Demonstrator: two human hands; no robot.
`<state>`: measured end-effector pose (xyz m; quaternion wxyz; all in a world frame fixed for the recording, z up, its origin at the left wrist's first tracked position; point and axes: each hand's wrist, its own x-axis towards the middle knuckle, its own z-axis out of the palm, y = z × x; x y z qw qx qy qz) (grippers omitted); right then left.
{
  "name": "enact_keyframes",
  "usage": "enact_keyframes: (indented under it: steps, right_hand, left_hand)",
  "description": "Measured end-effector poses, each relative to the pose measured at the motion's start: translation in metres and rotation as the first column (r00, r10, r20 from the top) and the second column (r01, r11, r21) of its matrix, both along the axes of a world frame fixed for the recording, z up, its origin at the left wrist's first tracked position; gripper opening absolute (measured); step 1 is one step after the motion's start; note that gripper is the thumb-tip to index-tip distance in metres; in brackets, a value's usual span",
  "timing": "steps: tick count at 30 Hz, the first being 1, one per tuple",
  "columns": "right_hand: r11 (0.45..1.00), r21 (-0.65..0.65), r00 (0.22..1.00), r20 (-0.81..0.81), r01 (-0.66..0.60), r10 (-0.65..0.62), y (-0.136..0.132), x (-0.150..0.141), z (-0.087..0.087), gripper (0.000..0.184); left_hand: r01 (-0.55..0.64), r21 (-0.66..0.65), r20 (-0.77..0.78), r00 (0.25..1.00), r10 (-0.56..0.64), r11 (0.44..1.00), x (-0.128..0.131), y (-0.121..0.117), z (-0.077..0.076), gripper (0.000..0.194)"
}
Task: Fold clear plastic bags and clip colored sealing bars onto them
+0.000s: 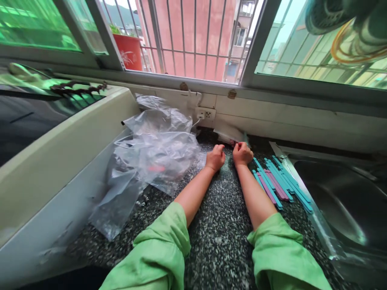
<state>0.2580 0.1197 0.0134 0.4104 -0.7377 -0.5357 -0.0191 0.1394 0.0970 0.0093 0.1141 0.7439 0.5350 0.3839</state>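
Both my arms in green sleeves reach over a speckled dark countertop (217, 217). My left hand (215, 157) is curled into a fist, knuckles up, beside a heap of clear plastic bags (151, 161). My right hand (242, 153) is also curled closed, right at a small clear packet (228, 135) lying by the back wall; what its fingers grip is hidden. Several blue and pink flat sticks (278, 183) lie on the counter just right of my right forearm.
A steel sink (347, 201) sits at the right. A cream-coloured appliance (60, 149) with a dark glass top fills the left. A wall socket (205, 114) and a barred window (193, 40) stand behind, with a red plant pot (130, 50) outside.
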Motion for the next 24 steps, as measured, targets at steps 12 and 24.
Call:
enact_keyframes:
  steps: [12, 24]
  right_hand:
    - [0.822, 0.087, 0.792, -0.23, -0.563, 0.566, -0.01, -0.11, 0.02, 0.025]
    - [0.74, 0.117, 0.67, -0.349, -0.662, 0.655, -0.015, -0.116, 0.052, 0.014]
  left_hand:
    - [-0.264, 0.329, 0.105, 0.965, 0.242, 0.907, -0.159, -0.106, 0.092, 0.013]
    - [-0.525, -0.226, -0.245, 0.846, 0.474, 0.82, -0.245, -0.107, 0.113, 0.016]
